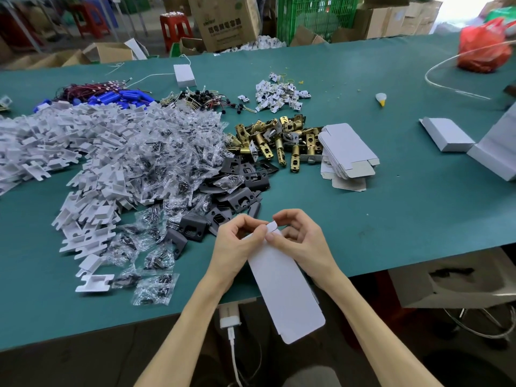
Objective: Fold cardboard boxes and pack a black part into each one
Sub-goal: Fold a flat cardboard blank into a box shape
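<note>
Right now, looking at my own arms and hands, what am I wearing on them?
Nothing shows on them. The left hand and right hand are bare, no gloves or rings visible. Both forearms are bare to the frame edge: no sleeves, watch or bands.

Brass latches (279, 141) heaped on the green table (405, 213), clear little bags (173, 163) sprawling to their left, red bag (484, 50) far right.
</note>
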Action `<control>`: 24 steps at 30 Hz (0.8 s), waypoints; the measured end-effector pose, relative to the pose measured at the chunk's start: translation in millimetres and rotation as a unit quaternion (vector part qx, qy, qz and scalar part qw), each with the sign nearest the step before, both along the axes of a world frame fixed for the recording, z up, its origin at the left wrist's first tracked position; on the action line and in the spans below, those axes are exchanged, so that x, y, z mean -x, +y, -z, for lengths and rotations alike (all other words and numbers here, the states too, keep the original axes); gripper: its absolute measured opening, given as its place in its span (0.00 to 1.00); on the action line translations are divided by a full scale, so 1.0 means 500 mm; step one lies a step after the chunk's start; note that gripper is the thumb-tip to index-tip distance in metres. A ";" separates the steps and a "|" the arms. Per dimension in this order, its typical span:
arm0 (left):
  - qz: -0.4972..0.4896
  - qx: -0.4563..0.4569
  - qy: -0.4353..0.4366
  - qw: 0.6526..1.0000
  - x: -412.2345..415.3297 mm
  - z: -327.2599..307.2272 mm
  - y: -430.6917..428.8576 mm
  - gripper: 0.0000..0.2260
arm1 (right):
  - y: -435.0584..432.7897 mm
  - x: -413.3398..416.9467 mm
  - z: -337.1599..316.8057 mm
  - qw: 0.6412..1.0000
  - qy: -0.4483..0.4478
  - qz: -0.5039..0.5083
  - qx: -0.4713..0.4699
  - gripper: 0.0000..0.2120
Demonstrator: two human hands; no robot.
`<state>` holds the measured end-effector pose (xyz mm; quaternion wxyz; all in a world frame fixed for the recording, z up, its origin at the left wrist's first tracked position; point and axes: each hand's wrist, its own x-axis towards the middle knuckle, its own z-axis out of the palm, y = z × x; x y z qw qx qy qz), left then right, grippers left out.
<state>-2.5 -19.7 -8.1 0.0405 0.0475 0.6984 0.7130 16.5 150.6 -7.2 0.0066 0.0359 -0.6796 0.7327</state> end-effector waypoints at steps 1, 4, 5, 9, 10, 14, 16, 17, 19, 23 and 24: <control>0.005 0.000 0.000 1.000 0.000 -0.001 -0.001 0.05 | 0.001 0.000 0.001 1.000 -0.001 0.004 0.002 0.18; 0.021 -0.008 -0.004 1.000 0.001 -0.004 -0.002 0.04 | 0.002 0.001 0.002 1.000 -0.006 0.015 0.006 0.16; 0.026 -0.009 -0.005 1.000 0.002 -0.005 -0.002 0.05 | 0.002 0.000 0.001 1.000 -0.008 0.018 0.005 0.16; 0.030 -0.008 -0.003 1.000 0.001 -0.003 -0.005 0.06 | 0.000 0.000 -0.003 1.000 -0.014 0.025 -0.005 0.14; 0.028 -0.008 -0.003 1.000 0.001 -0.002 -0.006 0.06 | -0.001 -0.001 -0.004 0.999 -0.015 0.027 -0.007 0.13; 0.023 -0.016 -0.009 1.000 0.000 -0.003 -0.009 0.06 | -0.003 -0.003 -0.007 0.999 -0.018 0.024 -0.012 0.11; 0.021 -0.013 -0.009 1.000 -0.001 -0.004 -0.009 0.06 | -0.001 -0.002 -0.009 0.999 -0.019 0.028 -0.021 0.09; 0.022 -0.011 -0.009 1.000 -0.002 -0.004 -0.008 0.06 | 0.000 -0.001 -0.008 0.999 -0.020 0.033 -0.023 0.09; 0.025 -0.013 -0.006 1.000 -0.003 -0.003 -0.008 0.06 | 0.000 0.000 -0.007 0.999 -0.022 0.043 -0.023 0.09; 0.030 -0.007 0.002 1.000 -0.003 0.000 -0.007 0.05 | -0.002 -0.001 -0.008 0.997 -0.024 0.066 -0.028 0.10; 0.030 -0.004 0.005 1.000 -0.003 0.001 -0.006 0.05 | -0.003 0.000 -0.008 0.997 -0.023 0.074 -0.032 0.10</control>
